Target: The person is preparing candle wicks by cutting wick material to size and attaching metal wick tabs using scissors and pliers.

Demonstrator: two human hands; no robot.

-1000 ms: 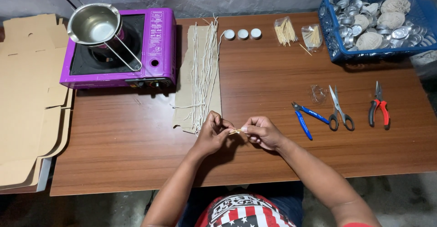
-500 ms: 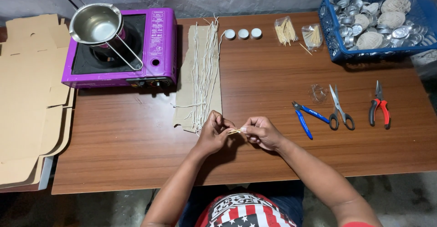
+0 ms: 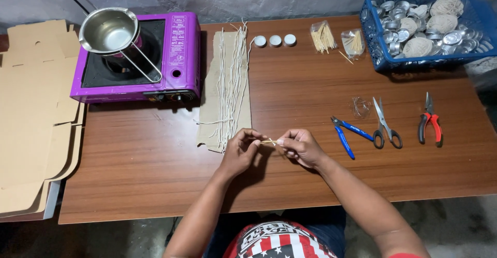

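Pinching thin pale wooden sticks (image 3: 268,142) between left hand (image 3: 240,152) and right hand (image 3: 301,148), fingertips closed on opposite ends, just above brown wood-grain table (image 3: 300,97). Likely handling light, stiff, brittle; gripping near ends. Lying beside: waxy white strings (image 3: 231,79) on cardboard strip (image 3: 208,97).

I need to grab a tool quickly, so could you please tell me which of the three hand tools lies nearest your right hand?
The blue-handled pliers, left of the grey-handled scissors and red-handled pliers, closest to the right hand.
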